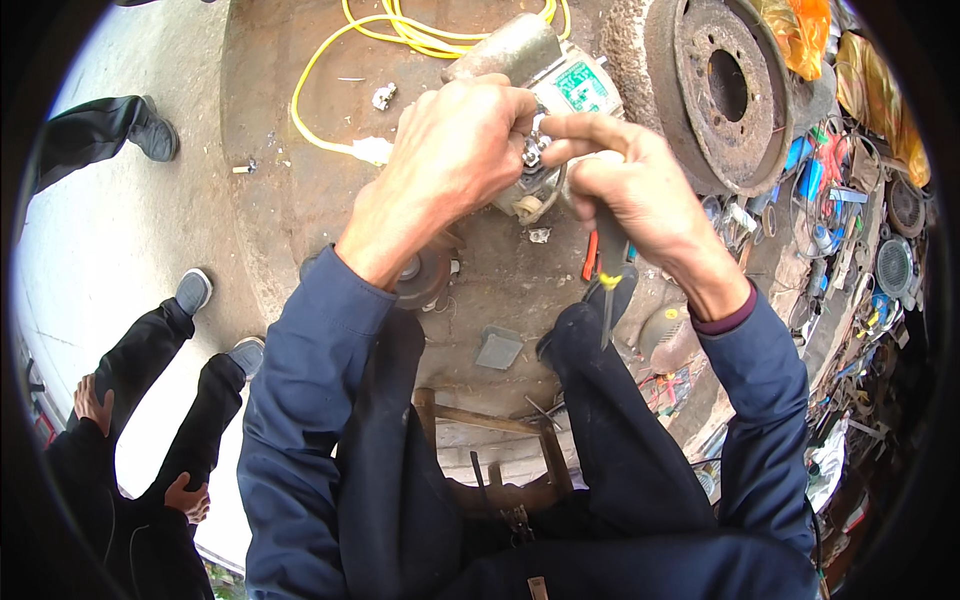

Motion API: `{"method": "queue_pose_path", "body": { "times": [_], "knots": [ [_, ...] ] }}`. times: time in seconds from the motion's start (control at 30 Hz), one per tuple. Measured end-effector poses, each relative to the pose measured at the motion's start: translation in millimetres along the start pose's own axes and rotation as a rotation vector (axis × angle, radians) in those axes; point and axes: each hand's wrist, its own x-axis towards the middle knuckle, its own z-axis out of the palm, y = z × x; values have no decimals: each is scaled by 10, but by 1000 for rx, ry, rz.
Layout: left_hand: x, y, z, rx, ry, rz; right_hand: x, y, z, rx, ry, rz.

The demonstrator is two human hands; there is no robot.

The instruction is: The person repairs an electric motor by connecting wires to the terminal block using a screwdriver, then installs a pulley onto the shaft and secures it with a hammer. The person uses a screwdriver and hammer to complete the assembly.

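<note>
My left hand [455, 140] is closed, its thumb and fingertips pinching a small shiny metal fitting [535, 145]. From the other side the fingertips of my right hand [640, 185] meet the same fitting. A screwdriver [607, 315] is tucked in the right palm, its thin shaft pointing down toward my knee, with a yellow part near the hand. Behind and below the hands sits a grey metal motor [510, 50] with a green and white label [583, 88]. Its wiring area is partly hidden by my fingers. Another small shiny fitting [384, 96] lies left of it.
A yellow cable [305, 85] loops across the ground. A rusty wheel rim [690, 120] stands at right, beside heaped scrap [830, 230]. Something red [590, 255] shows below my right hand. A grey flat piece [498, 347] lies between my feet. People's legs [150, 370] are at left.
</note>
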Motion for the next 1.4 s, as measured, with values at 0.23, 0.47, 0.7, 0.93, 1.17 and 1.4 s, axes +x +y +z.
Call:
{"method": "queue_pose_path", "body": {
  "times": [0.23, 0.47, 0.7, 0.93, 1.17, 1.4],
  "knots": [
    [9, -22, 3, 22, 3, -2, 86, 78, -72, -103, -43, 5],
    [11, -36, 10, 0, -2, 1, 105, 77, -47, -167, -35, -11],
    [4, -24, 3, -3, 0, 6, 127, 48, -73, -87, -51, 28],
    [7, -10, -20, 1, -40, -38, 71, 84, -11, 282, -10, 98],
    [-21, 8, 37, -22, 50, -63, -104, 314, 213, 766, 7, 76],
    [7, 4, -3, -3, -2, -61, -188, 399, 354, 970, -21, 71]
  ]
}}
